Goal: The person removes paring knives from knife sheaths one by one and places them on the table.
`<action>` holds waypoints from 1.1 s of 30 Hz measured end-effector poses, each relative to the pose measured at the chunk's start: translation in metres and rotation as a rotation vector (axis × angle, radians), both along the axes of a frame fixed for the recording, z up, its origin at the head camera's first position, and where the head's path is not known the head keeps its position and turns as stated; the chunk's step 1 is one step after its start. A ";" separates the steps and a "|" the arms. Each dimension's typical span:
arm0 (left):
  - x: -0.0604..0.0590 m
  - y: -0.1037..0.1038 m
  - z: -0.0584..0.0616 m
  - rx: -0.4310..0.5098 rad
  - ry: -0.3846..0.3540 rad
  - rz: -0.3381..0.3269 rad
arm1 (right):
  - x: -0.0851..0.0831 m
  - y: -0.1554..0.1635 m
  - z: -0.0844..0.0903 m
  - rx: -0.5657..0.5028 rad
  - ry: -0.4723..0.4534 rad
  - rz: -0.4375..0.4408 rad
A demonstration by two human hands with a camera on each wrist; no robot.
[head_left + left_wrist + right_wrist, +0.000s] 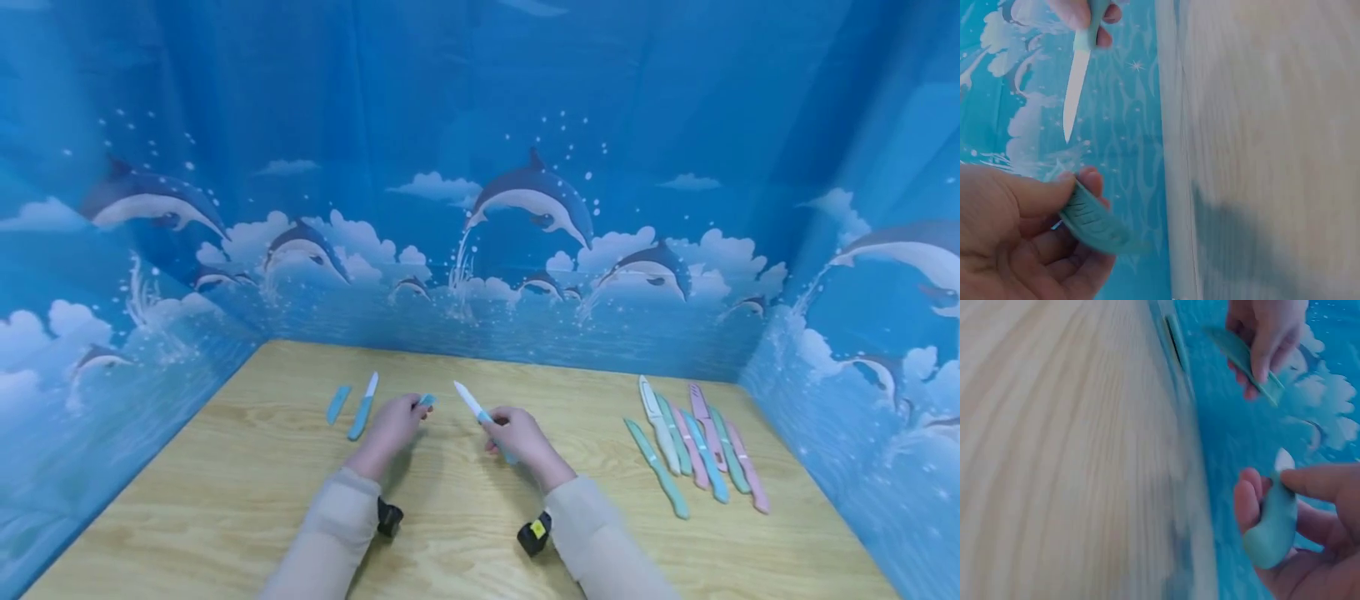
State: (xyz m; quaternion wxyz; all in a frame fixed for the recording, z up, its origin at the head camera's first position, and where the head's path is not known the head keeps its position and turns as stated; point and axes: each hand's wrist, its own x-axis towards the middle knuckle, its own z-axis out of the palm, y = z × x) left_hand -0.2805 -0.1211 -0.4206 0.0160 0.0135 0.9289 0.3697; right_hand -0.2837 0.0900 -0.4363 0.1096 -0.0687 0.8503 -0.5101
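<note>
Two hands over a wooden counter (pixel 247 467). Right hand (pixel 517 437) just right of the left hand (pixel 392 427), fingers (pixel 1319 481) curled round the blue handle of one small knife (pixel 480 412), white blade bare and pointing up and away toward the back wall. Left hand with thumb and fingers (pixel 1029 194) pinching one blue sheath (pixel 1094 222), held up off the counter, tip toward the knife but not touching it. Blade and sheath near each other, a small gap between. On the counter just left of the left hand: one more blue knife (pixel 362 407) with a bare white blade, lying flat, and one more blue sheath (pixel 338 403) a little farther left of that, the two side by side and apart. Well to the right of the right hand: a row of knives (pixel 693 446) lying close together, about eight, counted one white, some green, some pink, one blue; hard to count for sure, packed so tight. So two bare knives and two loose sheaths near the hands, one of each held, one of each lying down. Black bands on both wrists, pale sleeves on both arms. Blue cloth (pixel 480 167) with dolphins and clouds standing round the counter on three sides.
</note>
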 end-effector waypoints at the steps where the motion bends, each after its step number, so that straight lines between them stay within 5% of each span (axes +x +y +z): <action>1: -0.002 -0.002 0.000 0.005 0.000 0.007 | -0.004 -0.007 -0.001 -0.010 0.001 -0.017; 5: -0.016 -0.015 -0.002 -0.018 0.017 0.041 | -0.020 -0.035 -0.005 -0.042 -0.018 -0.073; 13: -0.040 -0.041 -0.006 -0.105 -0.109 0.047 | -0.040 -0.082 -0.015 -0.060 -0.088 -0.113; 19: -0.053 -0.048 -0.011 -0.210 -0.073 0.039 | -0.046 -0.105 -0.026 0.014 -0.102 -0.145; 23: -0.058 -0.045 -0.012 -0.244 -0.075 0.051 | -0.049 -0.115 -0.028 0.113 -0.014 -0.149; 33: -0.059 -0.038 -0.011 -0.330 0.037 0.071 | -0.051 -0.128 -0.014 0.246 0.055 -0.126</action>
